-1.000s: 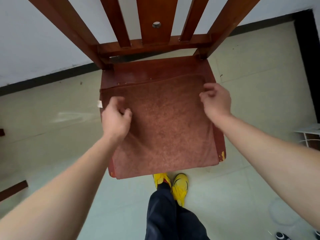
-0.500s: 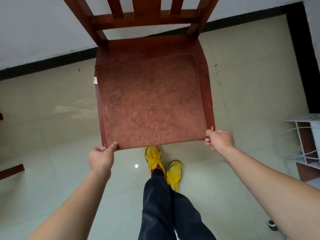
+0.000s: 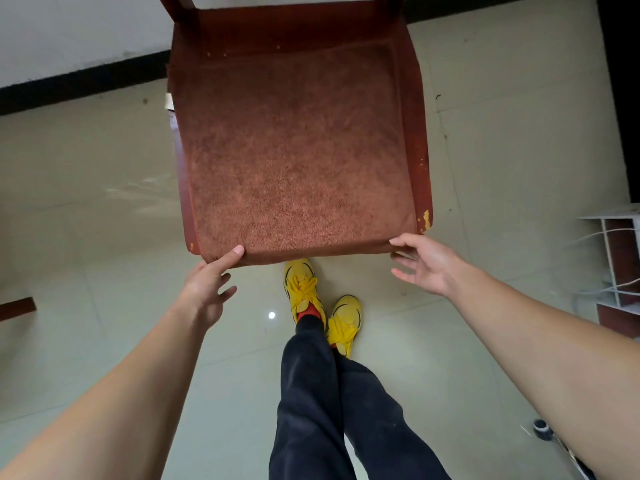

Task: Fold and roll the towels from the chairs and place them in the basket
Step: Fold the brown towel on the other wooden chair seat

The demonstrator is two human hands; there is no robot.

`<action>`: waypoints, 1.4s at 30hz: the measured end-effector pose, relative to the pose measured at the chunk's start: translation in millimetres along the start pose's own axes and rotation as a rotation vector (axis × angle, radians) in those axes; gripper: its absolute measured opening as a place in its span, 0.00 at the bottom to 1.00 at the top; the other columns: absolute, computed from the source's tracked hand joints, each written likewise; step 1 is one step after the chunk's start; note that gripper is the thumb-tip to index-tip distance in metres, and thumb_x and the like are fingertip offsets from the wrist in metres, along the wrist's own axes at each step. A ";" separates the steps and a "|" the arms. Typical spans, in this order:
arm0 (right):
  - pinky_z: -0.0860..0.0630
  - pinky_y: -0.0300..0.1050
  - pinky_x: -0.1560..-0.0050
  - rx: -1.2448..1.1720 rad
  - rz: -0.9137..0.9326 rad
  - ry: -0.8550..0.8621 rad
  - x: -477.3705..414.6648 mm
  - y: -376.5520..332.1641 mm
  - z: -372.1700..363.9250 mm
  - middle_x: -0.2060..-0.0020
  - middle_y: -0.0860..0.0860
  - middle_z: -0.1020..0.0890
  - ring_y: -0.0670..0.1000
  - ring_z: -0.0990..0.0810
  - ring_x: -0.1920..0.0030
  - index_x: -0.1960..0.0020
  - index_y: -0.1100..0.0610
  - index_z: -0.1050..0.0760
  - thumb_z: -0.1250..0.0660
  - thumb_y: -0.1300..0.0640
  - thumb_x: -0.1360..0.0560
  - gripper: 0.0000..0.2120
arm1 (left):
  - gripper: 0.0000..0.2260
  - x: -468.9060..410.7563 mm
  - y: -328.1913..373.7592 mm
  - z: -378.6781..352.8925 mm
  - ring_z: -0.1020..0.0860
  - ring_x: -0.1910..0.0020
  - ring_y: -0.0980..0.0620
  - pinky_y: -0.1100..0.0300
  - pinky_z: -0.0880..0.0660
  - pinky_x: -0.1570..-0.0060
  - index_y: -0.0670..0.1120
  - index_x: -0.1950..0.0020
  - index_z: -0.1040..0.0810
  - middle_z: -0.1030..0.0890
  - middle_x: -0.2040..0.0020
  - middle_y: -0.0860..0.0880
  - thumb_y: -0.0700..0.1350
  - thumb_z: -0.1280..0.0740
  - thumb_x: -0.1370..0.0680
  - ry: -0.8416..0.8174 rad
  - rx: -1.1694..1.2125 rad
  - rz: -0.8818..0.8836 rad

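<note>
The brown towel (image 3: pixel 294 147) lies flat on the seat of the wooden chair (image 3: pixel 417 140), covering nearly all of it, with its near edge draped over the seat front. The left hand (image 3: pixel 207 289) is spread, thumb tip touching the towel's near-left corner. The right hand (image 3: pixel 424 265) is spread, fingers extended just beside the near-right corner, gripping nothing.

Nappy cloth on chipped, varnished wood

The rust-brown towel (image 3: pixel 294 161) looks matt and fuzzy; the chair (image 3: pixel 417 133) is glossy red-brown wood with flaked paint at its near right corner; the floor (image 3: pixel 104 237) tiles shine.
</note>
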State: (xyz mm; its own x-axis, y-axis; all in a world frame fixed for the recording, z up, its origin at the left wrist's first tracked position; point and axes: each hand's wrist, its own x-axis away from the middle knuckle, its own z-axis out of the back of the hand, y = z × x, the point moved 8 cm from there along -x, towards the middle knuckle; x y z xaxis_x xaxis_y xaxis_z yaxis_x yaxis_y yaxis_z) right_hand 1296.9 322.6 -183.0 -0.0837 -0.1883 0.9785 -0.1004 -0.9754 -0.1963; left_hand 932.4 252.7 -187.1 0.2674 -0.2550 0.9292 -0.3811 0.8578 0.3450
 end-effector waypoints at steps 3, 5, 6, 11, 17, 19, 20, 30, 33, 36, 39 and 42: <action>0.25 0.52 0.47 0.133 0.073 0.031 3.4 1.9 5.8 0.42 0.51 0.20 0.50 0.24 0.39 0.50 0.53 0.23 0.25 0.58 0.31 0.11 | 0.21 2.8 0.1 3.1 0.27 0.36 0.50 0.52 0.31 0.41 0.46 0.38 0.24 0.21 0.40 0.51 0.48 0.25 0.29 -0.002 -0.130 -0.070; 0.25 0.53 0.42 0.166 0.095 0.045 7.8 7.1 13.2 0.47 0.50 0.18 0.49 0.22 0.43 0.51 0.54 0.21 0.26 0.58 0.30 0.09 | 0.18 8.6 -5.7 8.4 0.24 0.39 0.51 0.52 0.31 0.41 0.45 0.42 0.21 0.18 0.43 0.50 0.47 0.25 0.30 -0.008 -0.239 -0.082; 0.25 0.54 0.42 0.148 0.099 0.034 10.4 9.6 15.7 0.50 0.50 0.18 0.49 0.22 0.44 0.53 0.54 0.22 0.27 0.59 0.30 0.07 | 0.16 11.2 -9.8 11.9 0.23 0.40 0.51 0.52 0.31 0.40 0.45 0.43 0.21 0.17 0.44 0.50 0.46 0.26 0.29 -0.021 -0.237 -0.070; 0.22 0.45 0.59 -0.033 0.107 -0.010 26.9 15.8 21.3 0.55 0.53 0.18 0.51 0.19 0.56 0.54 0.56 0.25 0.30 0.64 0.28 0.07 | 0.05 38.0 -26.4 19.2 0.21 0.50 0.52 0.52 0.26 0.40 0.45 0.48 0.23 0.19 0.48 0.47 0.41 0.33 0.23 -0.093 0.142 0.066; 0.24 0.40 0.70 -0.005 0.150 0.168 57.3 17.2 41.6 0.57 0.55 0.17 0.51 0.19 0.64 0.55 0.56 0.28 0.26 0.62 0.29 0.10 | 0.05 84.4 -36.9 17.9 0.19 0.72 0.57 0.63 0.19 0.60 0.43 0.56 0.27 0.18 0.71 0.50 0.36 0.38 0.21 -0.047 0.362 0.165; 0.25 0.39 0.74 0.016 0.182 0.223 72.9 12.3 47.5 0.60 0.56 0.19 0.48 0.22 0.70 0.54 0.55 0.29 0.25 0.61 0.30 0.12 | 0.06 99.0 -35.8 21.9 0.25 0.80 0.59 0.65 0.21 0.65 0.42 0.57 0.29 0.23 0.77 0.51 0.35 0.39 0.21 0.009 0.367 0.166; 0.26 0.38 0.75 0.032 0.199 0.251 78.0 10.1 49.6 0.61 0.56 0.20 0.47 0.24 0.72 0.52 0.55 0.29 0.25 0.61 0.30 0.14 | 0.06 103.0 -36.2 24.3 0.27 0.81 0.59 0.66 0.21 0.68 0.42 0.57 0.29 0.23 0.75 0.50 0.35 0.39 0.21 0.033 0.362 0.160; 0.34 0.34 0.80 -0.046 0.410 0.286 139.9 -76.5 26.2 0.70 0.52 0.25 0.43 0.30 0.80 0.57 0.52 0.29 0.29 0.59 0.25 0.09 | 0.02 141.1 70.1 27.4 0.25 0.79 0.57 0.67 0.26 0.76 0.45 0.52 0.25 0.28 0.73 0.49 0.39 0.34 0.22 0.156 0.286 -0.149; 0.32 0.34 0.79 -0.144 0.368 0.169 135.9 -107.9 2.4 0.69 0.52 0.23 0.43 0.25 0.77 0.58 0.54 0.27 0.32 0.61 0.24 0.07 | 0.03 131.4 110.1 17.9 0.23 0.77 0.57 0.67 0.24 0.73 0.43 0.55 0.24 0.25 0.76 0.52 0.39 0.34 0.22 0.113 0.285 -0.175; 0.27 0.35 0.74 -0.172 0.324 0.061 124.5 -140.5 -20.4 0.65 0.53 0.20 0.45 0.22 0.70 0.53 0.57 0.23 0.33 0.66 0.25 0.05 | 0.02 113.9 150.3 6.3 0.21 0.72 0.54 0.67 0.21 0.68 0.39 0.53 0.24 0.20 0.70 0.48 0.34 0.34 0.24 0.086 0.173 -0.231; 0.26 0.34 0.71 -0.033 0.368 0.086 110.3 -172.7 -36.3 0.64 0.53 0.21 0.46 0.24 0.67 0.47 0.59 0.23 0.34 0.71 0.27 0.12 | 0.07 91.0 185.7 0.9 0.24 0.67 0.52 0.65 0.25 0.67 0.41 0.53 0.23 0.22 0.63 0.46 0.31 0.30 0.28 0.161 -0.149 -0.338; 0.24 0.34 0.71 0.265 0.494 0.283 94.4 -206.3 -45.6 0.64 0.50 0.21 0.45 0.24 0.67 0.49 0.56 0.20 0.29 0.65 0.28 0.09 | 0.10 67.8 219.3 -3.8 0.25 0.72 0.55 0.66 0.29 0.70 0.47 0.66 0.24 0.22 0.66 0.47 0.36 0.28 0.28 0.300 -0.501 -0.455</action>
State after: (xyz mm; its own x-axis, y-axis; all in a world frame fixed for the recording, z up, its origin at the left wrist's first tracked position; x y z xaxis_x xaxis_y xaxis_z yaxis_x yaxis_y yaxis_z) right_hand 1264.6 511.4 -53.0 -0.3207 -0.6219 0.7144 0.2632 -0.7831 -0.5635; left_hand 870.3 425.2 -48.9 0.5607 -0.5622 0.6079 0.2553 0.8158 0.5189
